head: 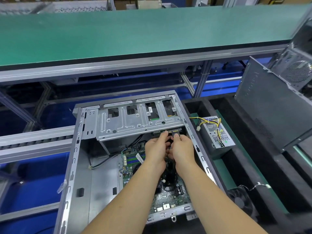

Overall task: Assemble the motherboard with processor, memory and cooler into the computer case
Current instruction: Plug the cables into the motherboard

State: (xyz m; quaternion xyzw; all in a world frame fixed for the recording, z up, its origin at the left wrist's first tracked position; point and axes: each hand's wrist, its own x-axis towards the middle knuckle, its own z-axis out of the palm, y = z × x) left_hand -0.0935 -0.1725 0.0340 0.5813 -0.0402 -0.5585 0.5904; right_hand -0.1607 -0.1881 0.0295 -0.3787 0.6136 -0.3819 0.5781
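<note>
The grey computer case (72, 159) lies open on its side in front of me. A green motherboard (162, 200) sits inside it, with blue and green memory slots (133, 158) and a black cooler (166, 180) partly hidden under my forearms. My left hand (156, 151) and my right hand (181, 147) meet just below the silver drive cage (128, 122). Both pinch black cable connectors (176, 131) at the cage's lower edge, where a drive's port shows. The cable runs down between my hands.
A power supply (217, 132) with yellow and black wires lies in a black tray right of the case. A case side panel (263, 112) leans at the far right. A green conveyor belt (135, 34) crosses behind. A black fan (239, 198) lies at lower right.
</note>
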